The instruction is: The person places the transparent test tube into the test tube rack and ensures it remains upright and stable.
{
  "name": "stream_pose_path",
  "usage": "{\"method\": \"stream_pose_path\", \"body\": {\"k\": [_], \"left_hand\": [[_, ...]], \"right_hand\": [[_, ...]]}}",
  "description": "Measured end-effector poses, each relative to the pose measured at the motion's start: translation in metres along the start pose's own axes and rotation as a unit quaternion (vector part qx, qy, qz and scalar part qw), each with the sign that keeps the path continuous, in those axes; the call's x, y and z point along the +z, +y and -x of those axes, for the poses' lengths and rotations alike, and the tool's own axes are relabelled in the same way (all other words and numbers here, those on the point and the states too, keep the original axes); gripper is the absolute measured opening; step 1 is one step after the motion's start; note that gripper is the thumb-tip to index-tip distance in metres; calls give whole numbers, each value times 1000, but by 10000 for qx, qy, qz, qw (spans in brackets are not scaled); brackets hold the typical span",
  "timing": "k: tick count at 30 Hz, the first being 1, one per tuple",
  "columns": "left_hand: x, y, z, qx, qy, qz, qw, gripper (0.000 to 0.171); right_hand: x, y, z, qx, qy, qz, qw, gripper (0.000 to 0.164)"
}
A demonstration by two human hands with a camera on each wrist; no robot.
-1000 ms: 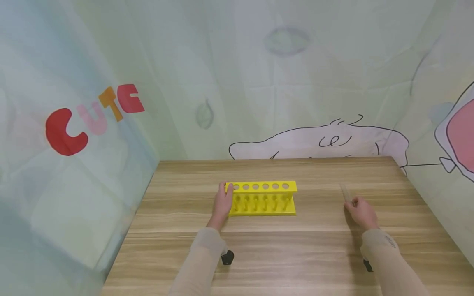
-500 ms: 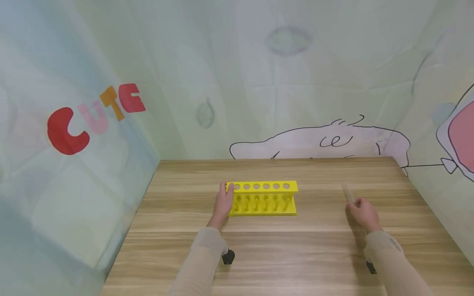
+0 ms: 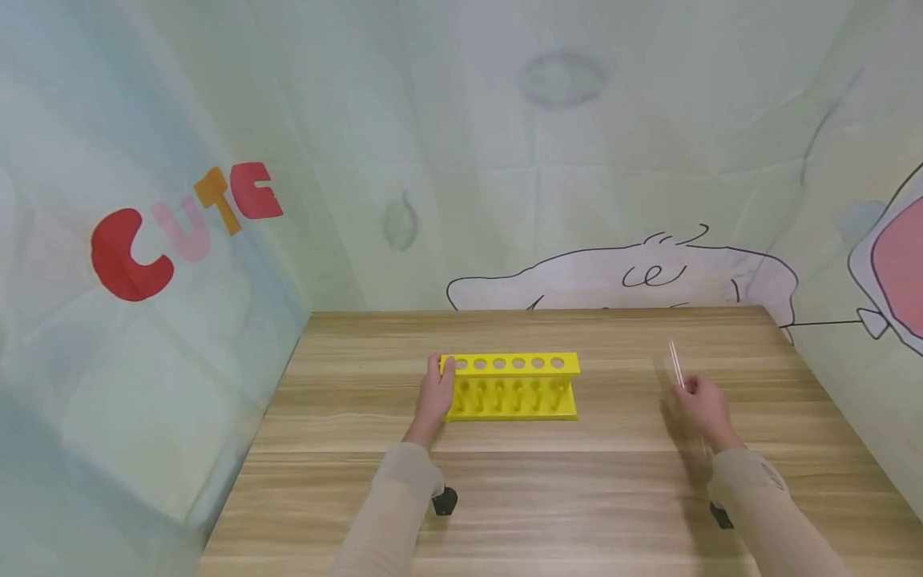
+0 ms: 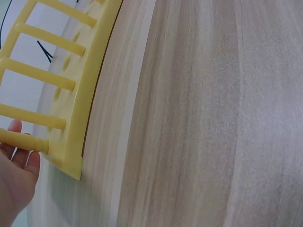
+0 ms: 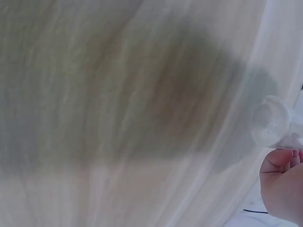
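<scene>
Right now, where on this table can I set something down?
Bare tabletop shows between the yellow rack and the right hand, which pinches a clear tube, and in the patch between the two sleeves. More lies left of the left hand. It is crowded at the rack's left end, where that hand grips it.

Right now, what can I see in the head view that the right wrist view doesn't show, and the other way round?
Only the head view: the yellow rack, the left hand gripping it, and the CUTE lettering.

Only the right wrist view: a face-on close-up of the round end of the clear tube.

Both: the right hand holding that tube, and the wooden table.
</scene>
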State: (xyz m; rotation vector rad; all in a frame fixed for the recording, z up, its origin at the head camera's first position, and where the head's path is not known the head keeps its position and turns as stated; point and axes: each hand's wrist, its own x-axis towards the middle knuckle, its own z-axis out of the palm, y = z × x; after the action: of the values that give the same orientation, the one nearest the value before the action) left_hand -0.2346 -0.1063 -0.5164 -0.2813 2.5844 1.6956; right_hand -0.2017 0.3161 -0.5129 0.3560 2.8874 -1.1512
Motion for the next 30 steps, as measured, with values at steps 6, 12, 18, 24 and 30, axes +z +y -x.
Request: {"method": "stream_pose_path", "body": {"k": [6,12,18,24,30], "left_hand": [[0,-1,-1,-28,2,9,10000,62],[1,-2,-2,1,44,-16,10000,62],[2,-3,-3,46,53,2,10000,63],[2,-4,-4,-10,1,51,10000,64],[1,-2,-3,-43,-69,71,9999,64]], "right_hand": [[-1,-9,-1,-100,106,-131,9998,33],[-2,-17,-1,-213,100,-227,9995,36],[-2,-26,-2,-327,142,-372,9987,36],[-5,-36,-2,-379,-31,-664,9971,42],[-6,-45,-3,-461,0,-678,9966,42]]}}
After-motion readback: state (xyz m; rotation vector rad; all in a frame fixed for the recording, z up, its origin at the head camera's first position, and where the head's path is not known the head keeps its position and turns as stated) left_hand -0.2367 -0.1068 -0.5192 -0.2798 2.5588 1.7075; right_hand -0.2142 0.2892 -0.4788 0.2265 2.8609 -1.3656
